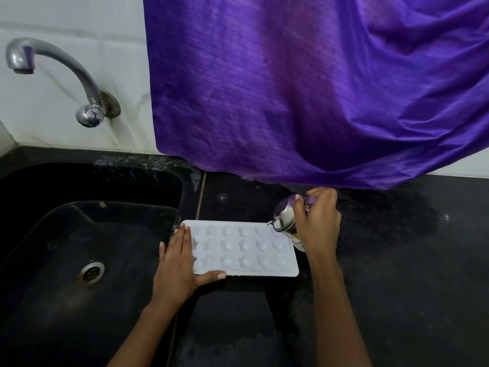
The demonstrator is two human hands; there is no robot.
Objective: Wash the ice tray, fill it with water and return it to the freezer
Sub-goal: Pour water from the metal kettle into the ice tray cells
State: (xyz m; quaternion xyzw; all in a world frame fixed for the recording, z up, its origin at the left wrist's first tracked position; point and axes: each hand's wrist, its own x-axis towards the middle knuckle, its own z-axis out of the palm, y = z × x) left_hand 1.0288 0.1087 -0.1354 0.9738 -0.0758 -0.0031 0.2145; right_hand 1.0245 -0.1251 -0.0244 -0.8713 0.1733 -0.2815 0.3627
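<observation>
While the ice tray point(246, 250) sits flat on the black tabletop point(397, 260) at centre frame, its left end just beside the sink point(127, 247) rim, I read this as the fill step.

My left hand point(176, 263) has its fingers straight and pressed flat on the tray's left end, with the thumb along the near edge. My right hand point(317, 226) is curled round a small steel jug point(284, 217), which is tipped spout-first over the tray's right end. I can't tell whether water is leaving the spout or how full the cells are, because it's white on white in dim light.

Risks from here, as I judge them:
- Overfill: the cell levels are hard to read, so too steep a tilt floods the right cells and runs onto the tabletop.
- Uneven fill: the spout covers only the right end. I have to walk it left, and my left hand covers the cells there, so it must come off first.
- Tray slide: the tabletop looks wet in patches. With the pressing hand off, a nudge from the jug could push the tray toward the sink.
- Jug contact: the spout is very near the rim, and a knock would splash.
- Carry: the tray looks shallow and thin, so lifting it full by one end would likely flex it and spill. I want both hands on the short ends, with the tray level.
- The purple cloth point(291, 88) hangs low at upper right, just behind my right hand, and a raised jug could snag it.
</observation>
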